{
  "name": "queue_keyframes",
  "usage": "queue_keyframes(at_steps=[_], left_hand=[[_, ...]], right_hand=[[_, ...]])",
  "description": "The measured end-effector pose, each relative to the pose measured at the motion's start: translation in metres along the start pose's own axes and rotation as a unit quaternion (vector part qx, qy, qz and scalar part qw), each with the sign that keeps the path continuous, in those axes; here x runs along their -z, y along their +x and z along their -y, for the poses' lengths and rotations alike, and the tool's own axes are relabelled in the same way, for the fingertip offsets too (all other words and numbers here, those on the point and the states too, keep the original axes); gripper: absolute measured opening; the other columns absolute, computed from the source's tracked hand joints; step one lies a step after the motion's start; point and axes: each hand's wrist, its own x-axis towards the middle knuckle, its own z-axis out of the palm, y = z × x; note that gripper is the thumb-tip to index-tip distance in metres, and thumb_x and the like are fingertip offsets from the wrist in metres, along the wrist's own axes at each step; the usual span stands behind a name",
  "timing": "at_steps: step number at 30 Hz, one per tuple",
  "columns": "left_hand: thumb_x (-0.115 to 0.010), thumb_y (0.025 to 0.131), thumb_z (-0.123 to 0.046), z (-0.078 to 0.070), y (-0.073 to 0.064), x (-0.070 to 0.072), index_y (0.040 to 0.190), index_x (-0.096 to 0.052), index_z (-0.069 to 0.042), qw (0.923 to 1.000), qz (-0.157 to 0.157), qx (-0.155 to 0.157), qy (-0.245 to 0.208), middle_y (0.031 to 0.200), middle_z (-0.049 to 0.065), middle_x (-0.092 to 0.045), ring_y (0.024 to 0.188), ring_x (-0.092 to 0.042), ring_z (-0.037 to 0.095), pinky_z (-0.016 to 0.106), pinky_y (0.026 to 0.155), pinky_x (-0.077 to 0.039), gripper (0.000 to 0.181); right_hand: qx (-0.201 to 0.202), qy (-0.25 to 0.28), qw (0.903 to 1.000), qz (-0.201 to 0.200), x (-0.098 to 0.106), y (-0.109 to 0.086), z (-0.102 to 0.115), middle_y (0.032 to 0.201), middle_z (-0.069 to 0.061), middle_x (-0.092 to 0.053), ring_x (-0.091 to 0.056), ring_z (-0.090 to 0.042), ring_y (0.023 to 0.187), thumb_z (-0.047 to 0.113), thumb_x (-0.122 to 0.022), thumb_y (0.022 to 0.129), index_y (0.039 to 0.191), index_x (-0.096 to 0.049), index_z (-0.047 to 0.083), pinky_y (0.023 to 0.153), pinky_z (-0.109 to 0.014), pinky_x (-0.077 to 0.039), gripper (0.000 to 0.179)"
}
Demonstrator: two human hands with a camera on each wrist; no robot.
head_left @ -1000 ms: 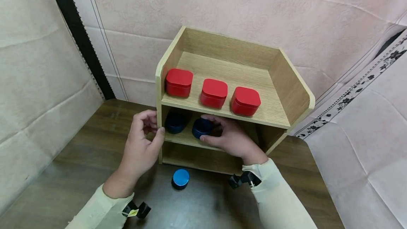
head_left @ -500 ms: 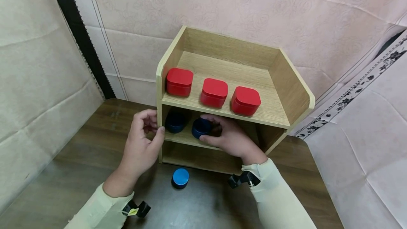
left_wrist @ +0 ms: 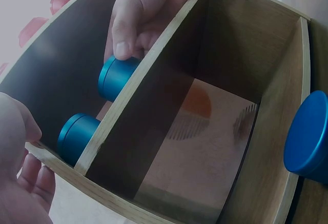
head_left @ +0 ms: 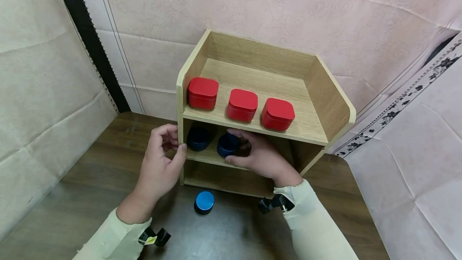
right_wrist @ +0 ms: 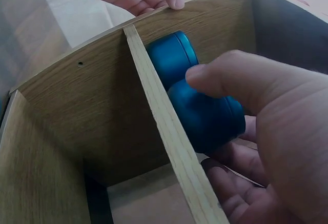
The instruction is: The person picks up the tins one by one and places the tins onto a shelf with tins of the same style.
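Note:
In the head view, my right hand [head_left: 263,155] holds a round blue tin [head_left: 227,146] on the middle level of a small wooden shelf [head_left: 252,71]. Thumb and fingers lie on either side of the tin, as the right wrist view also shows. To its left on that level stands another blue tin [head_left: 197,139], near the side panel. My left hand [head_left: 160,161] grips the front edge of the left side panel, with the thumb at the edge and fingers outside. A third blue tin [head_left: 204,202] stands on the table before the shelf.
Three red square tins with rounded corners, such as the middle red tin [head_left: 242,105], stand along the front of the top level. Below the blue tins is a lower compartment [head_left: 227,181]. The brown table [head_left: 104,163] is bordered by pale cloth hangings [head_left: 281,19].

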Motion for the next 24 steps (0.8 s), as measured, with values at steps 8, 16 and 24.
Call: queue_keyframes(at_steps=[8, 16, 24], left_hand=[[-0.068, 0.102, 0.008, 0.0, 0.0, 0.0, 0.147, -0.048, -0.001, 1.0, 0.002, 0.003, -0.005, 0.124, 0.01, -0.058, 0.107, -0.057, 0.019, 0.025, 0.091, -0.051, 0.05], [-0.068, 0.102, 0.009, 0.0, 0.0, 0.0, 0.146, -0.048, -0.001, 1.0, 0.001, 0.002, -0.007, 0.124, 0.009, -0.058, 0.107, -0.057, 0.019, 0.023, 0.091, -0.051, 0.049], [-0.069, 0.102, 0.009, 0.0, 0.0, 0.0, 0.146, -0.049, -0.001, 1.0, 0.0, 0.0, -0.006, 0.124, 0.01, -0.058, 0.107, -0.057, 0.018, 0.024, 0.091, -0.051, 0.05]], right_hand=[[-0.017, 0.01, 0.9997, -0.012, 0.002, -0.006, 0.005, 0.155, -0.005, -0.061, -0.067, -0.031, 0.132, 0.033, -0.092, 0.093, 0.159, -0.058, 0.025, 0.111, -0.052, -0.059, 0.074], [-0.041, -0.023, 0.9978, -0.046, 0.006, -0.018, 0.018, 0.152, -0.002, -0.065, -0.072, -0.028, 0.127, 0.04, -0.092, 0.092, 0.157, -0.06, 0.021, 0.103, -0.046, -0.063, 0.075], [-0.012, -0.023, 0.9962, -0.083, 0.006, -0.033, 0.021, 0.147, -0.003, -0.067, -0.073, -0.026, 0.125, 0.036, -0.095, 0.09, 0.161, -0.059, 0.025, 0.105, -0.049, -0.064, 0.08]])
